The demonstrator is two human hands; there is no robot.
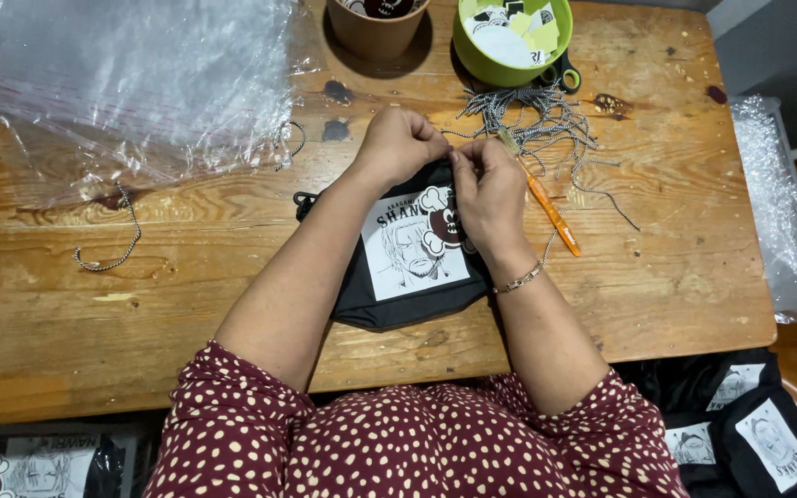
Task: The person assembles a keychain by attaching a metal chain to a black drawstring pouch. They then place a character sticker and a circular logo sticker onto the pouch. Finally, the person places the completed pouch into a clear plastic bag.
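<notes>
Starting at the left edge, a big crinkled sheet of clear plastic wrap (pixel 131 83) is spread over the wooden table (pixel 675 277), with a short loose piece of grey ball chain (pixel 108 249) lying just below it. Dead centre, a small black fabric pouch with a white printed picture panel (pixel 412 249) is laid flat, and its top edge is pinched by both hands. The left hand (pixel 398 143) is closed tight on the pouch's upper rim; the right hand (pixel 486 189) is clamped beside it, fingertips nearly touching the left's — what's between them can't be made out.

Risk-wise, the tangled heap of grey ball chains (pixel 537 120) sits right behind the knuckles, so it could probably get snagged and dragged if a hand is pulled back carelessly. The orange pen-like tool (pixel 546 207) could easily be knocked by the right wrist too.

Further back, a brown paper cup (pixel 375 28) and a lime-green bowl of paper scraps (pixel 509 37) are parked. More black pouches with white rectangular panels (pixel 749 424) are stacked low right — another shows low left.
</notes>
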